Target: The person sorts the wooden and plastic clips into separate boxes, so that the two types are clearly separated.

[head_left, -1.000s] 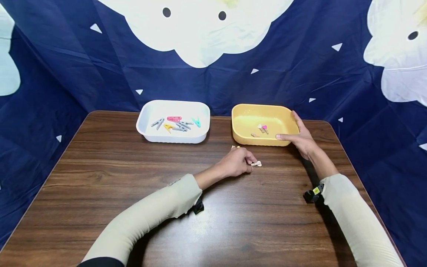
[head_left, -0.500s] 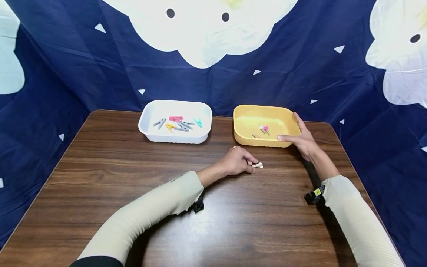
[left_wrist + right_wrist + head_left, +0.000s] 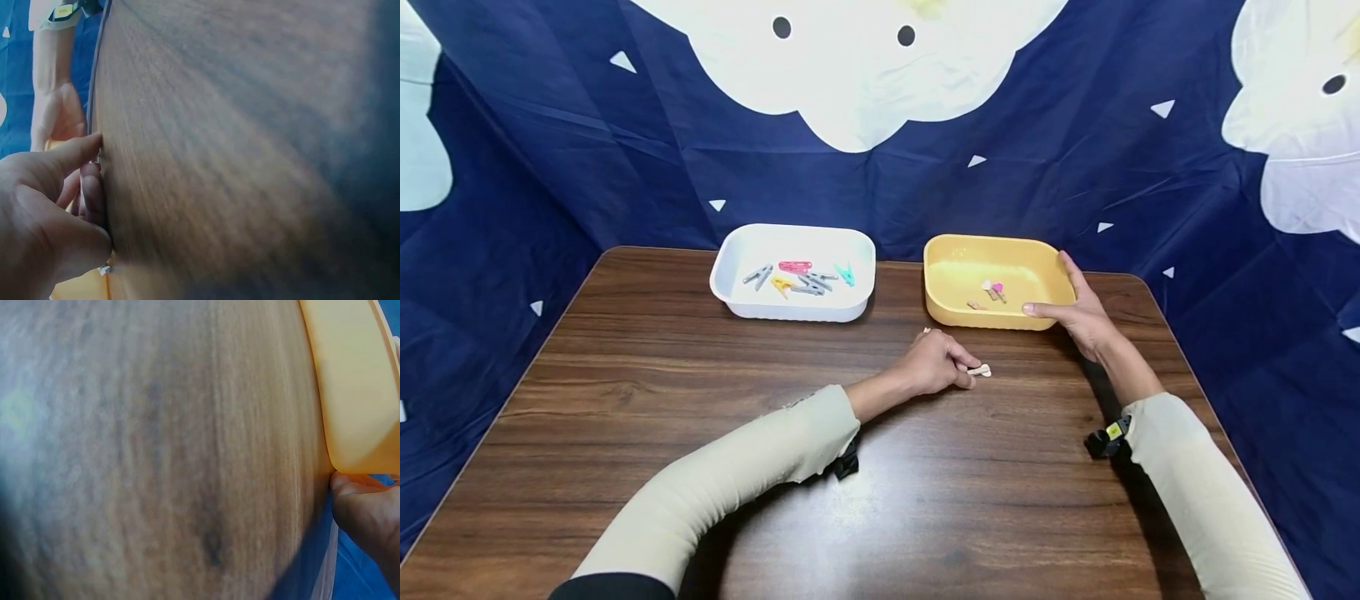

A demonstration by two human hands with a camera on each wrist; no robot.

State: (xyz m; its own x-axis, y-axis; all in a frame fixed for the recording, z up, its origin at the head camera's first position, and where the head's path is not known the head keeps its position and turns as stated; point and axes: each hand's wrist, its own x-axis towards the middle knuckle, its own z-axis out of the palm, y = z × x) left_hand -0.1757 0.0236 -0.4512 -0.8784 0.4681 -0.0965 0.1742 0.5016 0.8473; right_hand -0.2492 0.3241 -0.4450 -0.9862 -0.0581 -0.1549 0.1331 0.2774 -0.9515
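Between thumb and fingers, my left hand (image 3: 928, 364) pinches a small wooden clothespin (image 3: 983, 371) with a pale heart-shaped end, low over the table. A second small piece (image 3: 927, 331) peeks out behind that hand, mostly hidden. My right hand (image 3: 1078, 321) grips the right end of a yellow tray (image 3: 958, 317), its thumb over the front rim and fingers along the side. Several mini clothespins (image 3: 992, 291) lie inside this tray, one with a pink heart and one with a white heart. In the right wrist view, the hand (image 3: 369, 506) touches the tray's corner.
Left of the yellow tray stands a white tray (image 3: 790, 312) with several plastic clothespins (image 3: 808, 281) in grey, pink, yellow and teal. Both trays sit near the back edge of the brown wooden table (image 3: 625, 400), against a dark blue curtain (image 3: 625, 183) with white shapes.
The left hand has shifted very slightly and now holds the wooden clothespin tighter between its fingertips. The right hand stays on the yellow tray. The head view moved a little.
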